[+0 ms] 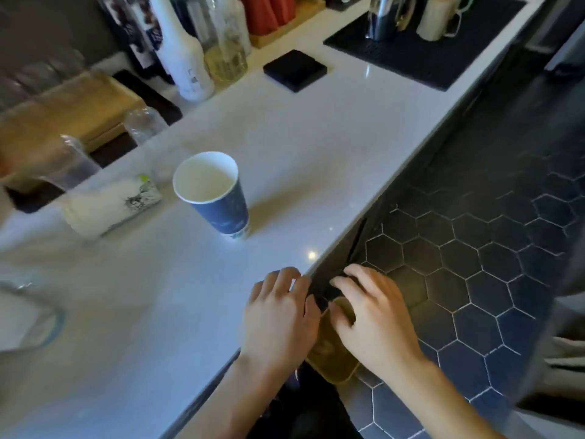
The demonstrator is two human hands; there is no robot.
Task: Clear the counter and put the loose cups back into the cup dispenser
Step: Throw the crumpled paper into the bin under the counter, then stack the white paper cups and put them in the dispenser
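Now both my left hand [278, 315] and right hand [376, 315] have fingers curled around the tan cup [332, 353] past the surface [285, 137] edge; I should keep it straight, unsqueezed.

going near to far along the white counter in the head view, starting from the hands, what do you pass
Left hand and right hand at the counter edge around a tan cup → upright blue paper cup with white inside → flat black square pad → black rubber bar mat carrying a metal jug.
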